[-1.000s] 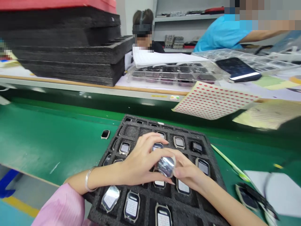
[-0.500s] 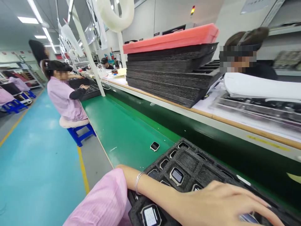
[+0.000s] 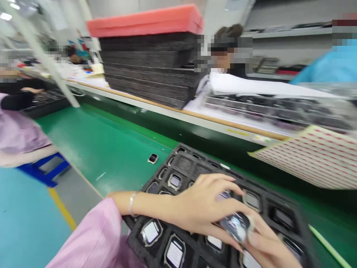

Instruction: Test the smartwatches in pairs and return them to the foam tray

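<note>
A black foam tray (image 3: pixel 195 163) with pockets holding several small watch bodies lies on the green belt in front of me. My left hand (image 3: pixel 200 208), in a pink sleeve with a silver bangle, curls over the tray's middle. Its fingers grip a dark shiny watch body (image 3: pixel 235 226) together with my right hand (image 3: pixel 264 245), which comes in from the lower right and pinches the same piece. Other watch bodies (image 3: pixel 175 181) sit face up in the pockets around the hands.
One loose watch body (image 3: pixel 153 158) lies on the green belt (image 3: pixel 111 145) left of the tray. A tall stack of black foam trays with a red top (image 3: pixel 147 56) stands on the far shelf. A red-dotted sheet (image 3: pixel 312 160) overhangs at right. People sit opposite and at left.
The camera has swung back to the right and downward. Both hands and the held watch body are in view again over the tray; half a second ago only the left hand showed.
</note>
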Demonstrator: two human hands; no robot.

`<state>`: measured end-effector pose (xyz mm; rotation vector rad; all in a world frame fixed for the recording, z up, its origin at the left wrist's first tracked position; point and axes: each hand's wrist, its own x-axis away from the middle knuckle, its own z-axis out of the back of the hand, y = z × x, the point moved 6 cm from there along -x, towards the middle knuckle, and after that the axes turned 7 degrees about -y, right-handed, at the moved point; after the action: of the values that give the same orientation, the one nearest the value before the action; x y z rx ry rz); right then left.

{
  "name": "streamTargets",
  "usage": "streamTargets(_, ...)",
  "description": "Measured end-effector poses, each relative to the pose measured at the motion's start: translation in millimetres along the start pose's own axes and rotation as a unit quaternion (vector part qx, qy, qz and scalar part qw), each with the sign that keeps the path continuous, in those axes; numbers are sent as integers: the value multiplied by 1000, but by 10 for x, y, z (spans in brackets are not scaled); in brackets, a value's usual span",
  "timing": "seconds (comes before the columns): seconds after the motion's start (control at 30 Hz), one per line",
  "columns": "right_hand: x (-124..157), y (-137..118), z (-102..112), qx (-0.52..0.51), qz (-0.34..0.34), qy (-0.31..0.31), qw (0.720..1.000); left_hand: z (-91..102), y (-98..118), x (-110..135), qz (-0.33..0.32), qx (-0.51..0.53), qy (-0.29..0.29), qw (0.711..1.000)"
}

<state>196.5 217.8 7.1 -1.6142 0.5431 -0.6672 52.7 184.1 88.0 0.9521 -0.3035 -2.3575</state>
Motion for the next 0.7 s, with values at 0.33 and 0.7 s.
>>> streamTargets(0.33, -81, -255, -328, -192, 38, -86, 977, -82, 66, 86, 46, -7, -55, 997)
streamTargets(0.7, -61, -273, -323, -209, 39, -86, 973, -86, 84, 88, 30, -25, -48, 998)
